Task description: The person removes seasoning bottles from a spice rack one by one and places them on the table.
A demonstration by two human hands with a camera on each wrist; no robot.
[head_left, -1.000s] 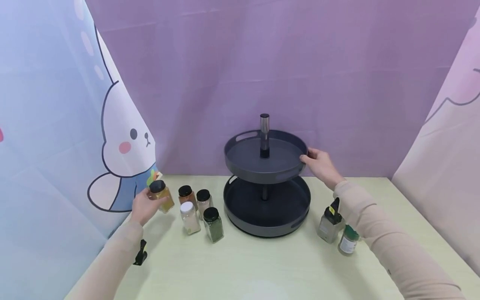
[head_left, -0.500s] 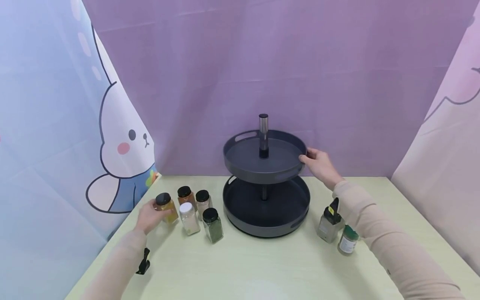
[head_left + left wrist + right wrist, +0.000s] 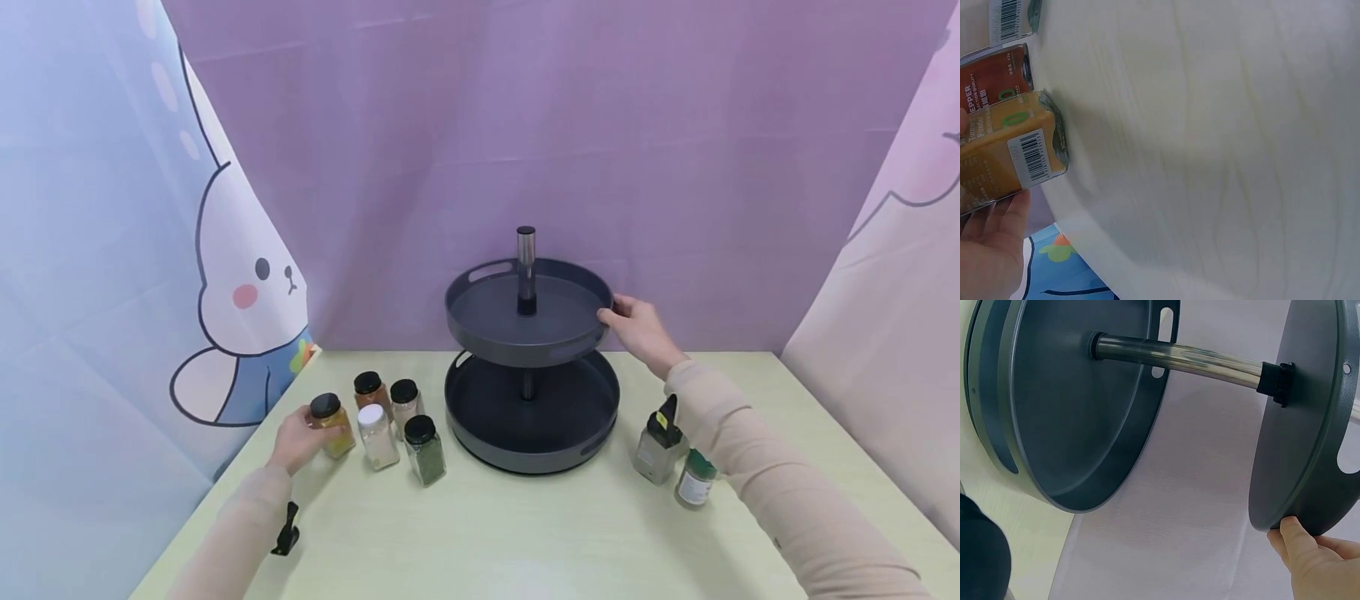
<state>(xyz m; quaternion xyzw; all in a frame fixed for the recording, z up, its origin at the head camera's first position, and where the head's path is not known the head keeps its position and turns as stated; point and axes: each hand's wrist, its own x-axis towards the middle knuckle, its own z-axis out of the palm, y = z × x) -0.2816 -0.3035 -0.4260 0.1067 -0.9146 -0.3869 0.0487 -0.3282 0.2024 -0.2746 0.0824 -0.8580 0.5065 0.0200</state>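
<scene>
At the left of the table, my left hand (image 3: 296,439) grips a spice jar (image 3: 342,447) with yellow-orange powder and a black lid. The left wrist view shows this jar's barcode label (image 3: 1030,156) and glass base, with fingers under its side. Right beside it stand a red-brown spice jar (image 3: 375,402) and a white-lidded jar (image 3: 379,442). My right hand (image 3: 641,335) pinches the rim of the upper tray (image 3: 483,315) of a dark grey two-tier stand, thumb on the near side. Below it is the wider lower tray (image 3: 491,421); both trays hold nothing.
Close to the held jar are also a black-lidded jar with pale contents (image 3: 407,410) and a green herb jar (image 3: 427,457). Under my right forearm stand a jar with grey contents (image 3: 657,457) and a green-lidded jar (image 3: 695,485). A purple curtain (image 3: 420,208) hangs behind the table.
My left hand has lowered the yellow-orange spice jar toward the table and slightly right, bringing it level with the other jars. The right hand stays at the upper tray's rim.
</scene>
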